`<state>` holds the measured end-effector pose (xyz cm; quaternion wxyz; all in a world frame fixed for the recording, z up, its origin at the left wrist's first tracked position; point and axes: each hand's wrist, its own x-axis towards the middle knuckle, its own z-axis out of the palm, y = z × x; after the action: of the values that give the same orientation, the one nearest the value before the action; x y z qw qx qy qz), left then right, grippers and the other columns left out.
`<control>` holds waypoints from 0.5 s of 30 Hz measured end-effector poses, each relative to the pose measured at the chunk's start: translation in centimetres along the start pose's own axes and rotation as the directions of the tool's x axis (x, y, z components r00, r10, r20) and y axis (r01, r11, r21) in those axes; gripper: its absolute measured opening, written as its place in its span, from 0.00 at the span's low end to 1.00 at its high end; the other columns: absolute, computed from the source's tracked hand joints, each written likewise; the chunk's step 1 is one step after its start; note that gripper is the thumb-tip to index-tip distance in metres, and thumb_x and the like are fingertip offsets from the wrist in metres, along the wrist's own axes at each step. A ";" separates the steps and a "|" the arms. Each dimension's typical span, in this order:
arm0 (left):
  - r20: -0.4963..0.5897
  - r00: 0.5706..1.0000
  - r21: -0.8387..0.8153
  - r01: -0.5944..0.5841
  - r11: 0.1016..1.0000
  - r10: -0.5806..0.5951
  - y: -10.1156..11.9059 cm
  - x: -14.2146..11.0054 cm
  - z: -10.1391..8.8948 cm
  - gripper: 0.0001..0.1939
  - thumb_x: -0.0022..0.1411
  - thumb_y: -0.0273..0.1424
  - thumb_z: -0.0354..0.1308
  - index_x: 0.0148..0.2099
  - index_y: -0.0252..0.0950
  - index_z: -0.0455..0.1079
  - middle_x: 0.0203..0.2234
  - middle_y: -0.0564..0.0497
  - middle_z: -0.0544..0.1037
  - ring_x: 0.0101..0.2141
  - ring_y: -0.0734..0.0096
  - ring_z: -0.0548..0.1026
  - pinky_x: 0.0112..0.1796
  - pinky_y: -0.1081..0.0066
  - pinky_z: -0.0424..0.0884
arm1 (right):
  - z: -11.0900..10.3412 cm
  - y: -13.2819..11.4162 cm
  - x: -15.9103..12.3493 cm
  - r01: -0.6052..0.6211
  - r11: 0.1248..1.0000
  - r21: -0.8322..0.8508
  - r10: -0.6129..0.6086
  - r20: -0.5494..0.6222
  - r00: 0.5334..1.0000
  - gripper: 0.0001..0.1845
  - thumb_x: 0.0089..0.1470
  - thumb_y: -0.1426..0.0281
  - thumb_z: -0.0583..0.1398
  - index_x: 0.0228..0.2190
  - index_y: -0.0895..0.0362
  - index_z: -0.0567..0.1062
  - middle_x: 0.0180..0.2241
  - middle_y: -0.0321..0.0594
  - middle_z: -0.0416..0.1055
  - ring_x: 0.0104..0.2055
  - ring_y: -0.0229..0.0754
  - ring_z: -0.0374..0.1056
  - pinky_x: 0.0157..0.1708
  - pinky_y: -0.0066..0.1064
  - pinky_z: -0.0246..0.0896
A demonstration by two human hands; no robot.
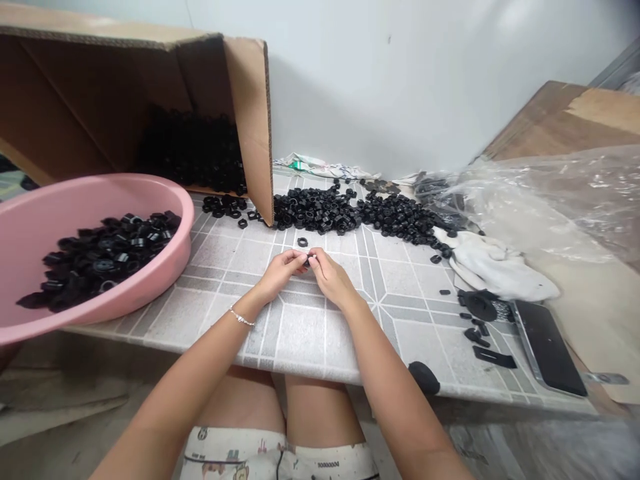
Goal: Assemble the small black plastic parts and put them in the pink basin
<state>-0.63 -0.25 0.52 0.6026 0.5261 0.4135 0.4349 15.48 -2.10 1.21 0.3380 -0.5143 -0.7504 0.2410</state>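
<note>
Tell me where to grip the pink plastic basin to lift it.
Grip the pink plastic basin by its rounded rim, coming from the near side. It overhangs the edge of the grey tiled tabletop, so fingers can curl beneath it. Keep it level: the black ring-shaped parts lie loose inside.

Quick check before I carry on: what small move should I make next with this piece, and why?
Probably set the small black piece pinched between your left hand and right hand into the pink basin; it sits just to the left and already holds similar black pieces.
</note>
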 end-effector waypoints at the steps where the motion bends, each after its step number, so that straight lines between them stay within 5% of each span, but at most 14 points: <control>1: 0.016 1.000 0.000 0.008 1.000 -0.008 0.0 0.0 -0.1 0.23 0.50 0.48 0.63 0.36 0.32 0.71 0.28 0.51 0.74 0.31 0.72 0.71 0.38 0.69 0.67 | 0.2 -0.3 -0.1 0.000 0.998 -0.057 -0.001 -0.019 1.000 0.17 0.64 0.59 0.44 0.43 0.54 0.66 0.38 0.42 0.71 0.36 0.44 0.67 0.35 0.32 0.56; 8: 0.058 0.998 0.029 0.035 0.999 -0.037 0.5 -0.6 0.2 0.23 0.51 0.48 0.62 0.36 0.32 0.71 0.29 0.51 0.73 0.31 0.72 0.70 0.37 0.70 0.66 | 1.0 -0.6 0.0 -0.007 0.961 -0.277 -0.042 -0.173 0.984 0.18 0.63 0.61 0.45 0.26 0.54 0.65 0.24 0.39 0.69 0.25 0.42 0.61 0.29 0.30 0.48; 15: -0.005 0.999 -0.001 -0.046 0.999 0.046 0.8 -1.0 1.0 0.22 0.48 0.43 0.67 0.40 0.34 0.68 0.37 0.50 0.73 0.36 0.71 0.72 0.40 0.69 0.69 | 0.8 0.0 0.0 -0.054 0.999 0.007 0.054 -0.163 0.985 0.22 0.63 0.55 0.42 0.24 0.53 0.61 0.20 0.34 0.61 0.24 0.40 0.59 0.27 0.29 0.47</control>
<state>-0.02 -1.40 1.42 0.5917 0.5343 0.4024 0.4500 14.86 -2.10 0.68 0.3925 -0.5520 -0.7056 0.2083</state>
